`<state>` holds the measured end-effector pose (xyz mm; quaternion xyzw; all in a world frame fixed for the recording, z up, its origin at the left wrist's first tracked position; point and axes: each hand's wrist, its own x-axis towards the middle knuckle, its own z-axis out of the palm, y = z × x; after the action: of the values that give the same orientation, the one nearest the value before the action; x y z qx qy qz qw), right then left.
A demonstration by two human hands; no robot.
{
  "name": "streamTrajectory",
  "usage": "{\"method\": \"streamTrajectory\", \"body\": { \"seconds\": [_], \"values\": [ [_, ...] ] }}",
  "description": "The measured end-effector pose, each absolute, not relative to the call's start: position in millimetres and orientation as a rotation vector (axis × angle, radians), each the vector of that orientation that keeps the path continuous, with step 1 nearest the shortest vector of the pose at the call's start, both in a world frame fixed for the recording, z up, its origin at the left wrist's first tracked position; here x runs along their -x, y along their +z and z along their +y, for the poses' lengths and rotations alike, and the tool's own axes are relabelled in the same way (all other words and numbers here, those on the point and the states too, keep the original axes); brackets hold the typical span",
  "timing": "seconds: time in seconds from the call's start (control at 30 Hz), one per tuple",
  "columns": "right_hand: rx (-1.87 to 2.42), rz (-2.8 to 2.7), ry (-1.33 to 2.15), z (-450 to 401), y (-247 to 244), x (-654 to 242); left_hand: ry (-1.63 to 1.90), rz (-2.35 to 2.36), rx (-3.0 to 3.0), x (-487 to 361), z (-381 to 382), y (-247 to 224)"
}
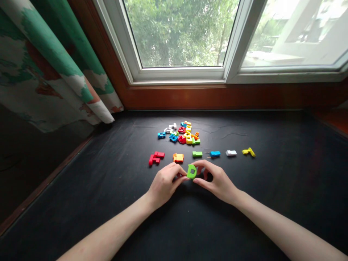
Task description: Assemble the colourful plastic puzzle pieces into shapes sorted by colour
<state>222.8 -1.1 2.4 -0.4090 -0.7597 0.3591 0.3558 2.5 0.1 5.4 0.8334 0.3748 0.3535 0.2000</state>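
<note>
A green plastic letter D [191, 172] is held up just above the black surface, between both hands. My left hand [166, 182] pinches its lower left side between thumb and fingertips. My right hand [217, 181] curls around the right side, its index finger by the top edge and its thumb by the bottom. Just beyond the hands lies a row of pieces: a red letter F shape [156, 158], an orange block [178, 157], a green piece [197, 154], a blue piece [214, 154], a white piece [231, 153] and a yellow piece [249, 152].
Behind the row sits a loose pile of coloured letter pieces [188, 139], including red, yellow, blue, white and orange ones. A patterned curtain [81, 72] hangs at the left. The wooden window sill [176, 97] bounds the black surface [258, 188] at the back.
</note>
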Motion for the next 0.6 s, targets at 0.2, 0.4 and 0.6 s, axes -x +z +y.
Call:
{"method": "streamTrajectory", "body": {
  "seconds": [0.2, 0.4, 0.6],
  "values": [
    [1.054, -1.975, 0.907, -1.4, -0.2, -223.0, 0.957, 1.006, -2.303, -2.6, -0.8, 7.9],
    [0.978, -1.997, 0.914, -1.3, 2.0, -221.8, 0.949, 1.004, -2.34, -3.3, -0.9, 7.0],
    [0.959, -2.013, 0.888, -2.1, 1.8, -222.3, 0.946, 0.966, -2.311, -3.5, -0.1, 8.4]
  ]
}}
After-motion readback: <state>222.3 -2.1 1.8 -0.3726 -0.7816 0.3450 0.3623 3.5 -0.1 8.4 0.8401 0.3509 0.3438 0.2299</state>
